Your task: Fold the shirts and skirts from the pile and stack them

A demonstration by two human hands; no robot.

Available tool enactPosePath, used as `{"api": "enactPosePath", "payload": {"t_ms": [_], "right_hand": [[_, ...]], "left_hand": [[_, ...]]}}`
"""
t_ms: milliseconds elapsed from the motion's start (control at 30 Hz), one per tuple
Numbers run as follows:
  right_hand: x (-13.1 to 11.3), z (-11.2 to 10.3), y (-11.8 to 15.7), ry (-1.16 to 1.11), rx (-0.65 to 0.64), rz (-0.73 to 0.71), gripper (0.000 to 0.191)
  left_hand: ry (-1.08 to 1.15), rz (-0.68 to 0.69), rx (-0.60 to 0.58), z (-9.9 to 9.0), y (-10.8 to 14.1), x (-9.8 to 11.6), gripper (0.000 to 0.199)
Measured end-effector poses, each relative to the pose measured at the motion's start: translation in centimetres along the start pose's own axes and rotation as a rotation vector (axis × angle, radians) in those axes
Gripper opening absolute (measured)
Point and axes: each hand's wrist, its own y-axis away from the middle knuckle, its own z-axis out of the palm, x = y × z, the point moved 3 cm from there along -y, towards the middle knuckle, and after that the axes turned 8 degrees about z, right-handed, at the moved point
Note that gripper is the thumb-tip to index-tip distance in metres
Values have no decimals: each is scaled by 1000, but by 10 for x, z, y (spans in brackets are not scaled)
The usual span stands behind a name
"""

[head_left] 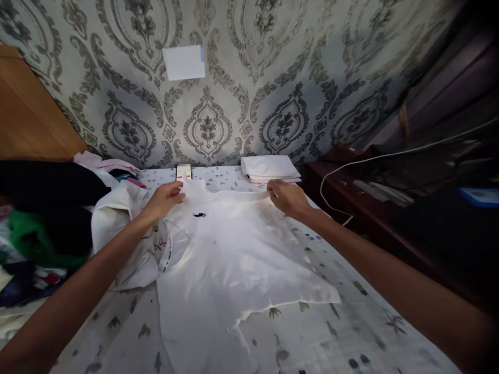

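Note:
A white shirt [230, 239] with a small dark emblem lies spread on the patterned sheet, its lower part wrinkled and uneven. My left hand [164, 199] is closed in a pinch at the shirt's upper left edge, near the emblem. At the upper right corner, my right hand [287, 197] pinches the fabric between thumb and fingers. The shirt's far edge stretches between both hands. Just beyond my right hand rests a folded white cloth [268, 167] on top of something pink.
Piled clothes [50, 218] lie at the left, beside a bunched white garment [117, 228]. A phone-like object [184, 172] lies by the wall. On the right, a white cable [374, 157] loops over a dark red table [390, 228]. The patterned sheet [304, 343] covers the surface.

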Motion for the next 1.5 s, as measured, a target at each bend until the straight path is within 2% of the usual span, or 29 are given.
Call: {"api": "enactPosePath", "payload": {"t_ms": [67,133,200,300,400,467,567,667,767,867,933,1133,1200,1333,1500], "right_hand": [[3,6,32,49,-14,-33,27],[5,18,58,77,-81,-60,26],[5,30,74,85,-139,-61,26],[4,39,81,78,-151,-29,30],[4,38,79,71,-139,-16,33],[5,33,78,58,-147,-28,33],[7,25,76,-18,-184,-50,32],[9,18,67,-133,-147,7,29],[13,19,53,-226,-79,175,31],[22,30,36,-295,-129,347,31],[30,38,27,-325,-167,404,29],[41,53,6,-404,-210,437,16],[41,56,0,-414,-205,436,15],[42,59,-10,-392,-162,448,19],[34,54,-7,-334,-83,410,24]], "left_hand": [[-111,135,-198,8,39,2,23],[-260,221,-359,16,74,-3,28],[-369,284,-421,22,97,-12,32],[-438,337,-422,24,111,-19,38],[-484,330,-421,21,107,-12,39],[-526,275,-404,18,99,-4,36],[-572,192,-338,19,84,9,31],[-571,209,-275,26,68,13,29],[-564,263,-277,36,59,8,27],[-549,308,-305,43,61,-2,28],[-525,346,-316,45,66,-9,28],[-498,422,-292,46,71,-20,20],[-510,430,-335,46,70,-22,19],[-537,442,-424,43,68,-26,20],[-547,434,-381,42,71,-24,22]]}}
